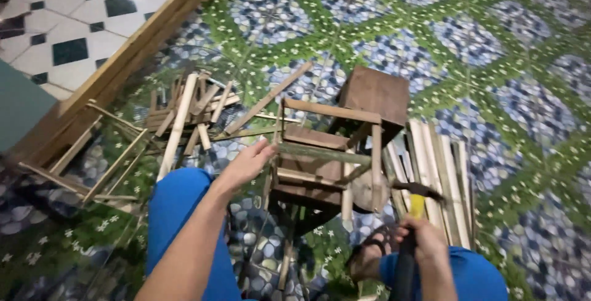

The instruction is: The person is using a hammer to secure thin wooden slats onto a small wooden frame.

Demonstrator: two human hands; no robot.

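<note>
A small frame of bamboo sticks [326, 153] stands on a dark wooden block on the patterned floor. My left hand [246, 164] reaches to the frame's left side, fingers together, touching or almost touching a horizontal stick. My right hand [422, 242] grips the black and yellow handle of a hammer [417, 193], whose dark head is level with the frame's right upright. A brown wooden box [377, 95] stands just behind the frame.
Loose bamboo sticks [184, 113] lie piled at the left by a long wooden plank [132, 55]. A row of split bamboo slats [440, 178] lies to the right of the frame. My blue-clad knees and a sandalled foot [369, 255] are at the bottom.
</note>
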